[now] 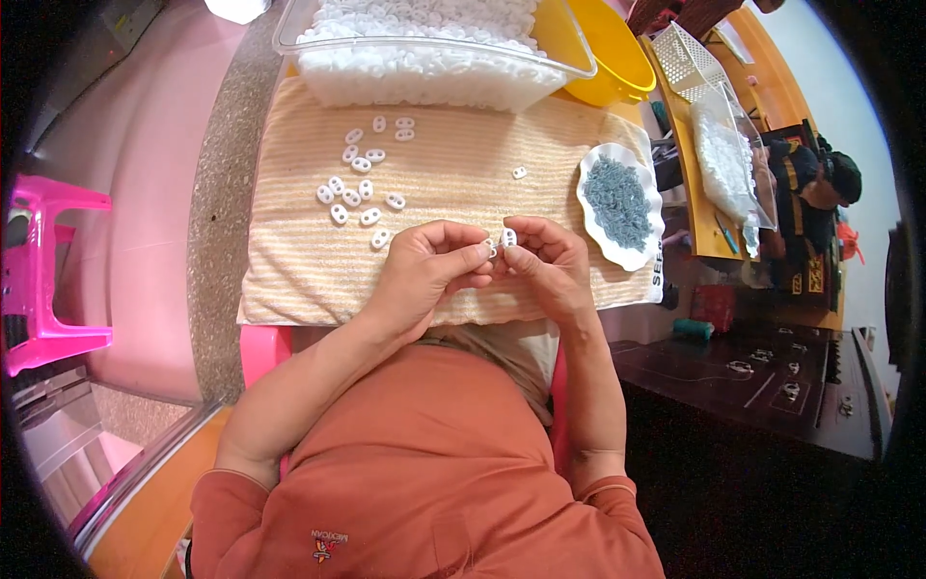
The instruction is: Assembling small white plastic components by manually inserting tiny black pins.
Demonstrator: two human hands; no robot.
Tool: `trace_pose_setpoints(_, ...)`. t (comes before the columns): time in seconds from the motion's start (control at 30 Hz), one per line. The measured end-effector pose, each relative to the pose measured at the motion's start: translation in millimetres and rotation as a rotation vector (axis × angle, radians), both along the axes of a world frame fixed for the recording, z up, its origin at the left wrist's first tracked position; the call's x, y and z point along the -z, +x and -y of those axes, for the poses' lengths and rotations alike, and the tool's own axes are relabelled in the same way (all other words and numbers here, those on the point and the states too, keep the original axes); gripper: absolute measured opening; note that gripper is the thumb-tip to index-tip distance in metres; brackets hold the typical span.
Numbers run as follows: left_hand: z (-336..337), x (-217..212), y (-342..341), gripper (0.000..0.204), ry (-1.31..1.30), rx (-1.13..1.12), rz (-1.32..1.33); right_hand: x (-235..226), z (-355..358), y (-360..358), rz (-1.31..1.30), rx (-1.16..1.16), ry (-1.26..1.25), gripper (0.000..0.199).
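Close together above the front of a striped beige towel (453,169), my two hands meet at the fingertips. My right hand (555,268) pinches an upright white oval plastic piece with two holes (508,236) between thumb and fingers. Thumb and index finger of my left hand (424,272) close on a small white part with a ring-like end (491,247), mostly covered by the fingers. Several similar white two-hole pieces (370,216) lie scattered to the left. One more small white piece (520,173) rests beyond my right hand.
A clear plastic bin (434,43) full of white pieces stands at the back, beside a yellow basin (617,48). On the right, a white scalloped dish (632,259) holds small grey-blue parts (617,201). A pink stool (58,280) is far left; another person (805,183) sits far right.
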State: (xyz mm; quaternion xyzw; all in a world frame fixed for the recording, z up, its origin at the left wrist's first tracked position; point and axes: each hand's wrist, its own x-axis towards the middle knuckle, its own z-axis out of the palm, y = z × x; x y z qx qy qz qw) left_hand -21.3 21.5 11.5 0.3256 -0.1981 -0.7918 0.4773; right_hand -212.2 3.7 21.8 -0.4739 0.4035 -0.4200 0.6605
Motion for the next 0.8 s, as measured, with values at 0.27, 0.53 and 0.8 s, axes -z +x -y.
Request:
trace_pose_setpoints(0.27, -0.2, -0.3, -1.6, 0.014, -0.005, -0.003, 0.019, -1.1, -1.0, -2.7, -0.029, -0.003, -0.006, 0.031)
trace_pose_setpoints(0.53, -0.5, -1.4, -1.6, 0.014, -0.009, -0.002, 0.033, -1.1, -1.8, -4.1, -0.02, 0.004, 0.007, 0.03)
trace_pose_setpoints(0.8, -1.2, -1.5, -1.5, 0.015, -0.013, 0.0, 0.056, -3.2, -2.7, -2.3, -0.062, 0.0, -0.031, 0.029)
